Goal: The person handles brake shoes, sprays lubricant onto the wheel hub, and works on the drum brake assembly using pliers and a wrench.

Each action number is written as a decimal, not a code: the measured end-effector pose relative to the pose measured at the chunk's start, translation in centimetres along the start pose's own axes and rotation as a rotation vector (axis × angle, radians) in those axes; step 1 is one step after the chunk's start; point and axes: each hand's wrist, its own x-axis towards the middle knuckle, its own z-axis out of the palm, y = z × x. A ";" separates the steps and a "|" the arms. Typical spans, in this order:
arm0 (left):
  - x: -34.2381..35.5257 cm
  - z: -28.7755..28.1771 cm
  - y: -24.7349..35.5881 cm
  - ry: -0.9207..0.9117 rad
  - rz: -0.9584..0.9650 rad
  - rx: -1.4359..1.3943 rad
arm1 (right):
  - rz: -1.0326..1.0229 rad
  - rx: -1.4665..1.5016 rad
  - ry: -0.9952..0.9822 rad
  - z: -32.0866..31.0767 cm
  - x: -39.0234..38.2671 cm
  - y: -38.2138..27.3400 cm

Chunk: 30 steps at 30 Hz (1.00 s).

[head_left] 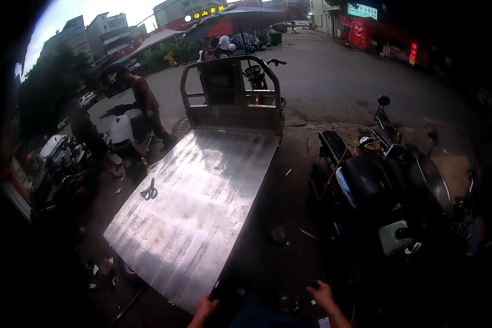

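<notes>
A silver metal cargo bed (202,208) of a three-wheeled cargo vehicle stretches away from me, with streaks and smudges on its surface. My left hand (205,308) is at the bed's near right corner, its fingers closed at the edge. Out to the right, apart from the bed, my right hand (323,296) hangs over the dark ground with its fingers curled. A small dark patch shows at those fingertips, too dim to name. Dark-handled scissors (150,191) lie on the left side of the bed.
A metal frame (232,117) rises at the bed's far end, with handlebars beyond it. Parked motorbikes (366,180) crowd the right, one carrying a large metal basin (433,183). A person (144,104) stands left beside a scooter with a white jug (121,129). Small litter dots the ground.
</notes>
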 end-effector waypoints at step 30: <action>28.4 3.5 7.0 0.338 0.490 0.352 | 0.128 -0.724 -0.738 20.2 29.9 23.6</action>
